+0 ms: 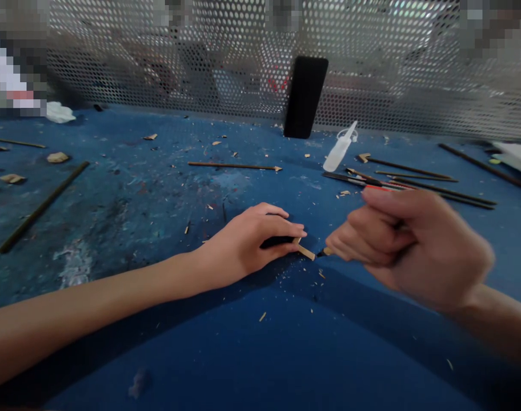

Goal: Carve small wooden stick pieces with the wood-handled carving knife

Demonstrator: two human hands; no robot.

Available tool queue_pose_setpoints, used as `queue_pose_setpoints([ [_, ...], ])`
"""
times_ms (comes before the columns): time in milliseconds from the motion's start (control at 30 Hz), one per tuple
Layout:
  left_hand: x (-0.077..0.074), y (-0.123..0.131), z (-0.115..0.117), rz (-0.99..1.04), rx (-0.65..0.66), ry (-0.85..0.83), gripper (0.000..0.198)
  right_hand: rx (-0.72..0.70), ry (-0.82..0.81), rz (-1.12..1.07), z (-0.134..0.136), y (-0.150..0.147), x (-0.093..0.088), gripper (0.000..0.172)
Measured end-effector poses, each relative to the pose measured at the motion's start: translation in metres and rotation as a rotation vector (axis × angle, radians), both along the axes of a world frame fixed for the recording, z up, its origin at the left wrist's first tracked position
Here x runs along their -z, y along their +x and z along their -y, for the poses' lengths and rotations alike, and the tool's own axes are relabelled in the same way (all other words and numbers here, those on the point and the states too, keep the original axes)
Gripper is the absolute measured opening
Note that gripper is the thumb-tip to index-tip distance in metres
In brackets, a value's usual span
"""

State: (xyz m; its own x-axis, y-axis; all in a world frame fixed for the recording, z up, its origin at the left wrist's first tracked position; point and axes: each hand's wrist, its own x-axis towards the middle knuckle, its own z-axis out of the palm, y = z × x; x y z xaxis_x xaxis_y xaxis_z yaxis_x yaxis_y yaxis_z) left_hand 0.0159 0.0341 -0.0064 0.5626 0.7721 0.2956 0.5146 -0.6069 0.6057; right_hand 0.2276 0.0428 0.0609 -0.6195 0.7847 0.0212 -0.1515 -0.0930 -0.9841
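Note:
My left hand [256, 237] rests on the blue tabletop. Between its thumb and fingertips it pinches a small pale wooden strip [307, 252], one end of which sticks out to the right. My right hand [410, 245] is closed in a fist around a slim tool with a dark tip [321, 253]; the fingers hide most of it, so its exact kind does not show. That tip is close to the strip's free end, and I cannot tell whether they touch. Just behind the right hand lies a thin dark implement with red parts [363, 181], partly covered by the knuckles.
Against a perforated metal screen [226, 68] leans a black phone [307, 97]. A white nozzle bottle [340, 149] lies before it. Thin brown sticks [235, 166] lie about, one [44, 205] at left. Wood chips and shavings dot the blue table [243, 354]. Crumpled white tissue [59, 112] sits back left.

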Motion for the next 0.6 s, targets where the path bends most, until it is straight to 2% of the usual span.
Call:
queue_pose_setpoints([
  [233,0.0006,-0.0005,-0.0001,-0.006,0.007,0.017,0.026,-0.014,-0.01,0.033,0.0043,-0.0015,-0.0046,0.056],
  [367,0.0018,0.0001,-0.0011,-0.021,0.02,0.015,0.027,0.035,-0.022,0.055,0.0048,-0.0009,-0.0091,0.057],
  [600,0.0006,-0.0016,-0.0011,0.002,0.016,-0.006,0.026,0.013,-0.027,-0.017,0.0005,-0.0018,-0.0015,0.054],
])
